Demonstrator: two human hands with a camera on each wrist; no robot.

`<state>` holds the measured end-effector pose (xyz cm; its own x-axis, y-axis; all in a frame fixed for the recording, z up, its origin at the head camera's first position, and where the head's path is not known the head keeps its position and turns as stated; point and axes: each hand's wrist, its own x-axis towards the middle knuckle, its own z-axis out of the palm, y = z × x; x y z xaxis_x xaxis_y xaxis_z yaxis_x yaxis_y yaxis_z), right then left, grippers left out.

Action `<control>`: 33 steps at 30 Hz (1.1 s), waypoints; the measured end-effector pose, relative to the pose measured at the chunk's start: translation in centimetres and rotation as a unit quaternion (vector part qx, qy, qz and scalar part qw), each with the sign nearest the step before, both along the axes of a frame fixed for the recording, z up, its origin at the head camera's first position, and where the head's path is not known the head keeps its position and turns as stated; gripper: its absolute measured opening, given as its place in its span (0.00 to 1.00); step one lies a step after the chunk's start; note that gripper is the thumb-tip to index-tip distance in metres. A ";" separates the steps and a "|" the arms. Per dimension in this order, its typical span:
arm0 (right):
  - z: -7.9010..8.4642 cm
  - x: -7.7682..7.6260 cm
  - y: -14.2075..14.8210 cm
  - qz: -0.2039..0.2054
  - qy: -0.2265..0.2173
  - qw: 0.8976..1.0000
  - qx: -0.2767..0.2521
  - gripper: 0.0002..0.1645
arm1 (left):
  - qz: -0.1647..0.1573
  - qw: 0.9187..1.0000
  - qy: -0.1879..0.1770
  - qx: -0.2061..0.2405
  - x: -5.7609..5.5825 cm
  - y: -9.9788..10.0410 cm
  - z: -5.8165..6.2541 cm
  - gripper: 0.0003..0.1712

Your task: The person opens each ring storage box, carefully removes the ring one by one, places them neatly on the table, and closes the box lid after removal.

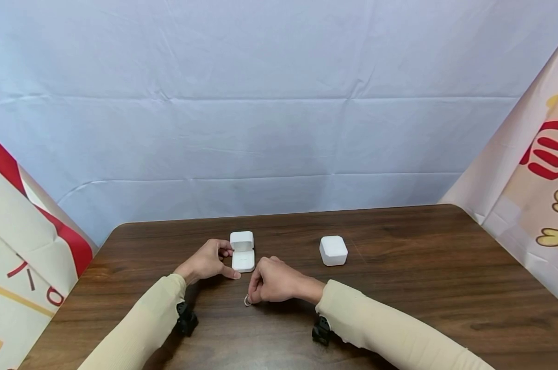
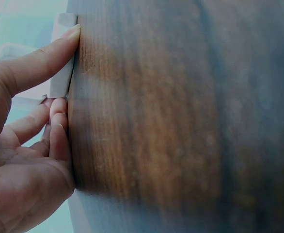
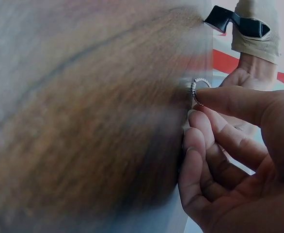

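A white ring box (image 1: 244,261) stands on the table with its lid raised and a pale cushion inside. My left hand (image 1: 208,261) holds it from the left, thumb along the front edge and fingers by the hinge side; in the left wrist view the thumb (image 2: 45,65) presses the box base. Just in front and to the right, my right hand (image 1: 276,281) pinches a small silver ring (image 1: 247,301) between thumb and fingertips, close to the tabletop. Its band shows a row of small sparkling stones in the right wrist view, where the ring (image 3: 194,92) stands on edge.
Another white box (image 1: 333,251), its lid down, sits to the right on the brown wooden table (image 1: 408,267). A pale cloth (image 1: 269,128) hangs behind the table's far edge, with printed cloths at both sides. Black straps (image 1: 322,330) are on the wrists.
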<state>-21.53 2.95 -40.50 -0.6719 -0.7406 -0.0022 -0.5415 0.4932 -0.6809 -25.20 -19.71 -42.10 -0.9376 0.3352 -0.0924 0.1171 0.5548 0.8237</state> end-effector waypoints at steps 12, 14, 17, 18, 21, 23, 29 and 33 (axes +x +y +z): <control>0.2 0.3 -0.1 -0.001 0.005 1.000 0.005 0.13 | -0.006 1.000 0.001 -0.004 0.0 0.0 -0.2 0.26; 0.2 0.3 -0.1 -0.002 0.006 1.000 0.007 0.12 | -0.005 1.000 0.000 -0.003 0.1 0.0 -0.1 0.26; 0.1 0.2 -0.1 -0.006 0.008 1.000 0.011 0.11 | -0.003 1.000 -0.001 -0.001 0.0 0.0 0.0 0.26; 0.0 0.2 -0.1 -0.008 0.010 1.000 0.013 0.11 | -0.002 1.000 -0.003 0.000 0.0 0.1 0.0 0.26; 0.0 0.2 -0.2 -0.012 0.009 1.000 0.015 0.10 | -0.003 1.000 -0.001 0.001 0.0 0.1 0.0 0.26; 0.0 0.2 -0.2 -0.014 0.008 1.000 0.016 0.10 | 0.000 1.000 -0.001 0.001 0.1 0.1 0.1 0.27; 0.1 0.2 -0.2 -0.018 0.005 1.000 0.020 0.10 | 0.002 1.000 -0.002 0.001 0.1 0.1 0.1 0.27; 0.2 0.2 -0.1 -0.019 -0.001 1.000 0.016 0.10 | 0.001 1.000 -0.001 0.000 0.1 0.1 0.1 0.27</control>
